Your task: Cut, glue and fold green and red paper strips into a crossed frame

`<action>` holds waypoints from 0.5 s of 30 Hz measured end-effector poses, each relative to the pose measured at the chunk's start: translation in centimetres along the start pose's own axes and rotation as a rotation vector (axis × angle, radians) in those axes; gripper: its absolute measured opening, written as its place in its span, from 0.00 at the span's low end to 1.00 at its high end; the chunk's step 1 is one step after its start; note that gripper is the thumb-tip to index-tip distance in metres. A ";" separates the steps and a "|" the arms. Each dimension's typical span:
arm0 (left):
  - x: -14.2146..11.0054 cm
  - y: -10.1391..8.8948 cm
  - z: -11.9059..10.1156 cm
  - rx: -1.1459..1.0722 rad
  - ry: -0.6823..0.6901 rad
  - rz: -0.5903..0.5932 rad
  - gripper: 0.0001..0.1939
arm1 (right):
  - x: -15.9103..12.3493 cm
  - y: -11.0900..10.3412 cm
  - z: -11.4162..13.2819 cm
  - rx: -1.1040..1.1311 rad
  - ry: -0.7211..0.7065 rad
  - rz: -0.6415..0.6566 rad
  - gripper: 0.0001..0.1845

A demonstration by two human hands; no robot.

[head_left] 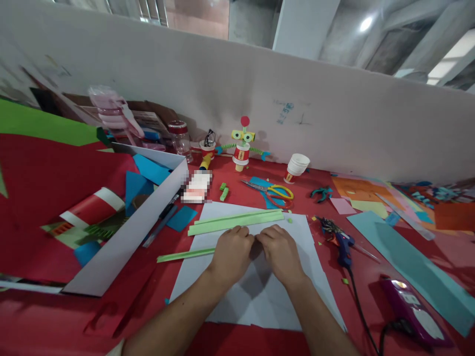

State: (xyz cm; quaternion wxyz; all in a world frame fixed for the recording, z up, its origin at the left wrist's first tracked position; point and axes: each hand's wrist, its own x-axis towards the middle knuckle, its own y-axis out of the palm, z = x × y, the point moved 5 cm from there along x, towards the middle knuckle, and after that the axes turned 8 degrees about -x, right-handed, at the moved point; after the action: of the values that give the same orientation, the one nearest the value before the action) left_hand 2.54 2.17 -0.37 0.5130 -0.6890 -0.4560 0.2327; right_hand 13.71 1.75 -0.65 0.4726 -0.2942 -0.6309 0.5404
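Note:
Over a white paper sheet (256,306), my left hand (233,254) and my right hand (280,252) meet with bent, closed fingers. A narrow light-green paper strip (185,255) runs leftward from my left hand, which grips it. Whatever my right fingertips pinch is hidden behind the hand. Just beyond my knuckles lie wider green paper strips (237,222). Farther back, a paper-cup figure (241,154) with folded green arms and round eyes stands upright. Near it lies a small folded green paper spring (224,191).
Scissors (270,190) with yellow and red handles lie beyond the strips. To the right are a blue glue gun (345,245) with a cord, a purple device (413,309) and pliers (322,194). A white-walled box (129,237) occupies the left. Stacked paper cups (296,165) stand behind.

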 end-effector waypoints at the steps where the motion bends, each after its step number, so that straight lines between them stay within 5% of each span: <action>1: 0.1 0.3 -0.1 -0.005 0.001 0.020 0.12 | 0.0 0.0 0.0 -0.002 0.007 0.012 0.11; 8: 0.4 0.9 -0.1 -0.040 -0.060 0.049 0.12 | 0.2 -0.1 -0.1 0.046 0.029 0.063 0.11; 15: 0.6 0.9 -0.6 0.035 0.056 0.047 0.12 | 0.1 -0.2 -0.6 -0.005 0.038 0.060 0.10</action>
State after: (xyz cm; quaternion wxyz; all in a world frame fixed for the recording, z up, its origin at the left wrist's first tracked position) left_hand 3.62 2.36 -0.88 0.5320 -0.6966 -0.4211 0.2331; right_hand 14.27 2.05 -0.48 0.4675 -0.3241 -0.6141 0.5471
